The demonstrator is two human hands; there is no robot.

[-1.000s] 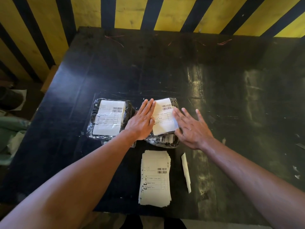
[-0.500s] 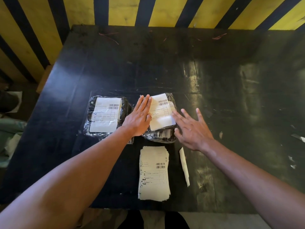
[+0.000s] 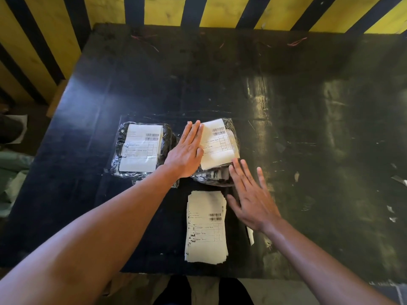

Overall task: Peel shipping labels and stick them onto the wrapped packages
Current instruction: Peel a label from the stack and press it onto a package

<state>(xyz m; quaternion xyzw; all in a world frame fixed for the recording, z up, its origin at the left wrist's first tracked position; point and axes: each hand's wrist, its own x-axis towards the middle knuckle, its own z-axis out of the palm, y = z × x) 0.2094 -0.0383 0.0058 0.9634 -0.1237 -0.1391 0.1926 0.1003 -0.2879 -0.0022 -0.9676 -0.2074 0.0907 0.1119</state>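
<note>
Two clear-wrapped dark packages lie side by side on the black table (image 3: 286,111). The left package (image 3: 167,148) carries a white shipping label (image 3: 141,148). On the right package (image 3: 211,177) lies another white label (image 3: 218,146). My left hand (image 3: 187,150) lies flat with straight fingers on that label's left edge. My right hand (image 3: 251,194) is spread open just below the package's near right corner, its fingertips at the wrap. A stack of labels (image 3: 207,227) sits near the front edge, beside my right hand.
A thin white backing strip (image 3: 250,235) lies under my right wrist. Small paper scraps (image 3: 392,208) dot the table's right side. A yellow-and-black striped wall (image 3: 220,9) stands behind the table. Crumpled greenish material (image 3: 11,172) lies on the floor at left.
My right hand has slid back from the right package's label toward me, now beside the label stack. My left hand stays flat on the label.
</note>
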